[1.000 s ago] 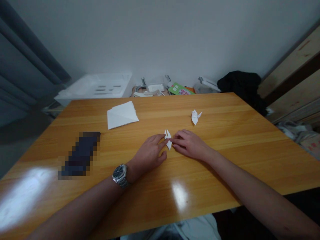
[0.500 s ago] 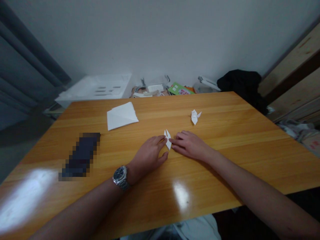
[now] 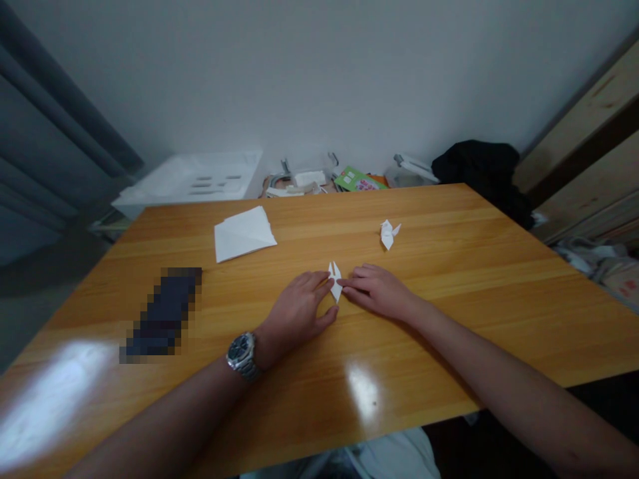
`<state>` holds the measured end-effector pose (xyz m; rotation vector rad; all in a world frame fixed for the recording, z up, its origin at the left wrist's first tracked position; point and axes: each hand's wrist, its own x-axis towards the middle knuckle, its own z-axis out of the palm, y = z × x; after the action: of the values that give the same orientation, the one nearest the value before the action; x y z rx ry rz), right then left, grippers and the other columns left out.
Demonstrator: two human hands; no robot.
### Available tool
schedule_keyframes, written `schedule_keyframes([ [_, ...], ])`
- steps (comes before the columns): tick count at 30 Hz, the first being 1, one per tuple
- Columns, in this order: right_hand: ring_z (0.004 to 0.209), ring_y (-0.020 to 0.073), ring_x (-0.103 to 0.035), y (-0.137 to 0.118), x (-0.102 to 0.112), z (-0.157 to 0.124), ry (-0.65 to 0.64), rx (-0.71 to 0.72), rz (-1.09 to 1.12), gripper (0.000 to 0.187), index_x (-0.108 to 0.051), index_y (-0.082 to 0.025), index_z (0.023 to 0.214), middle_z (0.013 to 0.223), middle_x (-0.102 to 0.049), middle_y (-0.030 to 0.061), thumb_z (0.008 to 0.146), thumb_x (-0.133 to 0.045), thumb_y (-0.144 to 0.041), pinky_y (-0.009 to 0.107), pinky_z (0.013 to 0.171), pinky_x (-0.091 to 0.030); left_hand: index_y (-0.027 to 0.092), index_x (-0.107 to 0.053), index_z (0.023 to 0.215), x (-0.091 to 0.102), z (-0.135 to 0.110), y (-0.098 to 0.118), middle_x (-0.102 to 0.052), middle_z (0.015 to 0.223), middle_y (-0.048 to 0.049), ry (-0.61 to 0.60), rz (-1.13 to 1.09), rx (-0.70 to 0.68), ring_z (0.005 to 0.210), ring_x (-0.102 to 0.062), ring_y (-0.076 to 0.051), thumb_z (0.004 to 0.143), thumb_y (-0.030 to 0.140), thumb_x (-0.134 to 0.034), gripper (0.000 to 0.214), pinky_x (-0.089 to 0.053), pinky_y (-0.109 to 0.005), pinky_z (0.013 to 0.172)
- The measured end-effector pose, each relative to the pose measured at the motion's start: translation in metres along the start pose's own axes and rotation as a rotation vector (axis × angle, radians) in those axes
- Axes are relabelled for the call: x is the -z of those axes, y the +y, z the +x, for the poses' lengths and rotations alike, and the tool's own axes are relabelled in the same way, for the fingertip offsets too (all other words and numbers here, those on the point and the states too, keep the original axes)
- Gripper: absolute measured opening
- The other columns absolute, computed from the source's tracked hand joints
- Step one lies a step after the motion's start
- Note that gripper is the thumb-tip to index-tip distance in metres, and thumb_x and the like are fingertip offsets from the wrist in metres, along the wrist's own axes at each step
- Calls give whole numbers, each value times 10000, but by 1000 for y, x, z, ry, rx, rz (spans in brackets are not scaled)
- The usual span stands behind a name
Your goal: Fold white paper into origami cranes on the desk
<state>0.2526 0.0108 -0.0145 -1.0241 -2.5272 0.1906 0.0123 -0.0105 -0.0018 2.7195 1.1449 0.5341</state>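
Observation:
A small white folded paper (image 3: 335, 291) lies on the table between my hands, a pointed diamond with two narrow prongs at its far end. My left hand (image 3: 302, 303) holds it from the left, fingertips on its upper part and thumb by its near tip. From the other side, my right hand (image 3: 377, 289) pinches at its right edge with index finger and thumb, the other fingers curled. A finished-looking origami crane (image 3: 388, 234) stands farther back to the right, apart from both hands.
A stack of white paper sheets (image 3: 244, 234) lies at the back left of the wooden table (image 3: 449, 266). Nearer on the left is a dark pixelated object (image 3: 162, 313). Behind the table are a white foam tray (image 3: 200, 174), a green booklet (image 3: 357, 178) and a black cloth (image 3: 479, 166).
My left thumb has drawn in slightly to the near tip of the folded paper. The whole view has shifted a little; otherwise both hands stay at the paper.

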Motion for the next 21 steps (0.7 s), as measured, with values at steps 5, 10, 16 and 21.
schedule_keyframes([
  [5, 812, 187, -603, -1, -6, 3, 100, -95, 144, 226, -768, -214, 973, 830, -671, 51, 1008, -571, -318, 318, 727, -449, 146, -635, 1312, 0, 1, -2, -628, 1343, -149, 22, 7, -16, 1230, -579, -305, 935, 360, -589, 435, -465, -476, 1097],
  [10, 813, 196, -600, -4, -9, 7, 188, -216, 221, 167, -728, -201, 858, 820, -663, 45, 956, -655, -315, 333, 748, -465, 176, -643, 1303, 0, 4, 0, -647, 1311, -134, 35, -8, -28, 1201, -588, -296, 969, 354, -545, 391, -468, -483, 1081],
  [16, 874, 228, -588, -2, -15, 7, 203, -286, 174, 200, -702, -202, 987, 921, -661, 59, 857, -775, -336, 370, 801, -468, 174, -647, 1268, 2, 7, 1, -669, 1258, -108, 26, -65, -18, 1179, -591, -263, 1044, 317, -417, 351, -456, -462, 1076],
  [21, 979, 278, -573, 0, -19, 5, 200, -317, 115, 360, -687, -215, 1164, 1038, -640, 98, 853, -771, -377, 436, 874, -479, 174, -611, 1269, -1, 10, -2, -662, 1250, -105, 71, -131, 59, 1151, -610, -248, 1059, 351, -407, 343, -484, -435, 1033],
])
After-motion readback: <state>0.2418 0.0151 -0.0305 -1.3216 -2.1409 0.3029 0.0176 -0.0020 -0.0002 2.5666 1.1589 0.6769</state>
